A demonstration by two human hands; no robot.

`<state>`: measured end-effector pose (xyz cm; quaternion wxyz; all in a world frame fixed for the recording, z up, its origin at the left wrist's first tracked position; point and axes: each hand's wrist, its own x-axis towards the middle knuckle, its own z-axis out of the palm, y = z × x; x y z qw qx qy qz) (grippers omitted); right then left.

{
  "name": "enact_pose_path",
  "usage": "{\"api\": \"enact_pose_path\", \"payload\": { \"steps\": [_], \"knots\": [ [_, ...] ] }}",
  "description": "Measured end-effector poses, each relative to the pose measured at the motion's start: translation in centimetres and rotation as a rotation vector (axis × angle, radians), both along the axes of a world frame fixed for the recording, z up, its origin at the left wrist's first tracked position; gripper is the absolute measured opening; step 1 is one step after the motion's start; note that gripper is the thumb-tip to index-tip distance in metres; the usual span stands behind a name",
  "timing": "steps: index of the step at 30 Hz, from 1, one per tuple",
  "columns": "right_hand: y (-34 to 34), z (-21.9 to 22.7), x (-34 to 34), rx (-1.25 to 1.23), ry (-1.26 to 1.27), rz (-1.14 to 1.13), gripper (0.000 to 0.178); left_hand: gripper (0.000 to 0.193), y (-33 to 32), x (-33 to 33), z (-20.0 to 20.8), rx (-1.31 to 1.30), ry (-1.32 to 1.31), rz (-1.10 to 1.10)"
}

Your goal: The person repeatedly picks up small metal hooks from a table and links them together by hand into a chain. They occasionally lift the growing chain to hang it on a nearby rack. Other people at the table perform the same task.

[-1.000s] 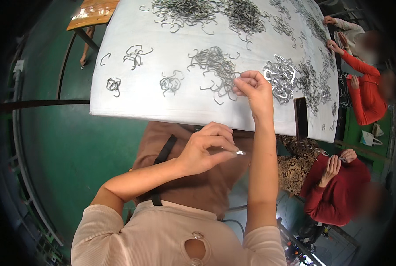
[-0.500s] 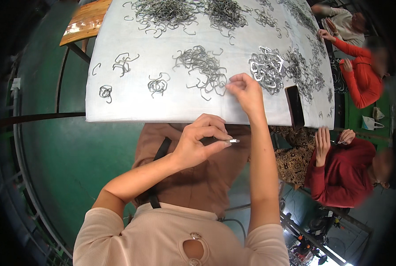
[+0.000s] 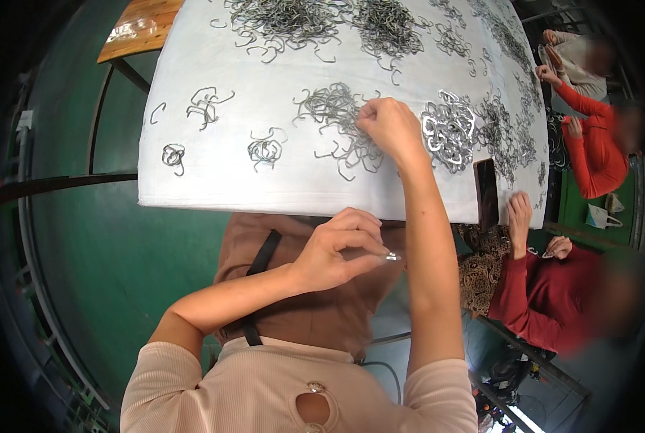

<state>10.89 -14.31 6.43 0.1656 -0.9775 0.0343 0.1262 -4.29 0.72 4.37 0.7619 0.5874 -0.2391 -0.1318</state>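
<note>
My left hand (image 3: 344, 249), held in front of the table edge over my lap, pinches a small shiny silvery metal piece (image 3: 392, 257) between thumb and forefinger. Most of that piece is hidden by the fingertips. My right hand (image 3: 391, 126) reaches over the table, its fingertips pinched together at the right side of a loose pile of grey bent wire hooks (image 3: 330, 105). Whatever those fingertips hold is hidden. Just right of this hand lies a heap of brighter, shiny metal pieces (image 3: 449, 133).
Larger heaps of wire hooks (image 3: 286, 22) lie at the far side of the white-covered table (image 3: 214, 184). Small clusters (image 3: 265, 149) sit at the left. A dark phone (image 3: 486, 193) rests near the right front edge. Co-workers sit along the right, one in a dark red sleeve (image 3: 532, 289).
My right hand has moved farther over the pile, slightly left, with its fingertips now among the hooks. The left hand still pinches its piece. The dark-red-sleeved co-worker's hand has reached onto the table.
</note>
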Motion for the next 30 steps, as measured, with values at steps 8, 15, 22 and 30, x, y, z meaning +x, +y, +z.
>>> {"api": "enact_pose_path", "payload": {
  "steps": [8,15,22,30],
  "knots": [
    [0.9,0.6,2.6,0.041,-0.176,0.236,0.008,0.015,0.4,0.2,-0.4,-0.009,-0.018,-0.012],
    [4.5,0.3,4.1,0.104,-0.169,0.524,0.010,0.015,0.8,0.3,-0.2,0.007,-0.018,0.018],
    [6.6,0.3,5.8,-0.161,0.001,0.738,0.007,0.015,0.9,0.2,0.1,-0.005,-0.043,0.022],
    [2.2,-0.2,4.6,0.432,-0.005,0.404,0.015,0.013,0.8,-0.2,0.3,-0.012,-0.012,0.037]
  ]
}}
